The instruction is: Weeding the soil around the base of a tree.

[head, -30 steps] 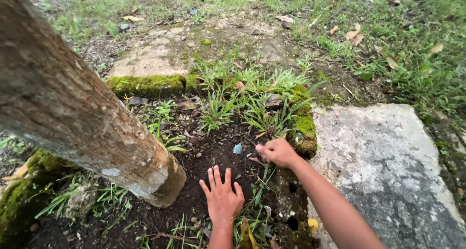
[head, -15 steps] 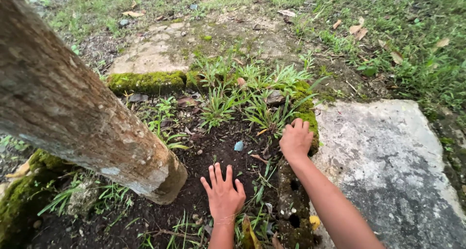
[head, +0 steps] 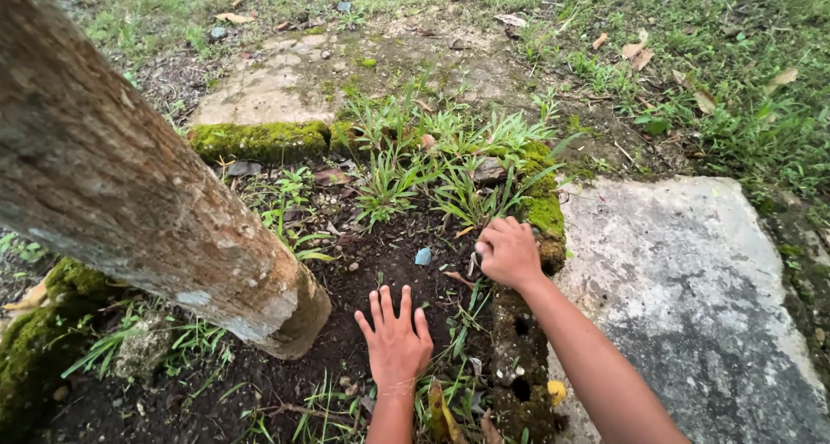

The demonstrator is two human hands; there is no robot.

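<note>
Dark soil (head: 380,258) beside the tree trunk (head: 130,202) is your bed: your left hand (head: 396,344) lies flat and open, your right hand (head: 508,254) closes on grass (head: 471,204) (by the mossy edging); pulling it likely wants a low, firm grip.

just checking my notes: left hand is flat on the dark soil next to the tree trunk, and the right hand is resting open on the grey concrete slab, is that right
Not quite. The right hand is not on the grey concrete slab; its fingers are curled at the grass by the mossy edging, left of the slab. The head view shows this. The left hand does lie flat on the dark soil next to the tree trunk.
</note>
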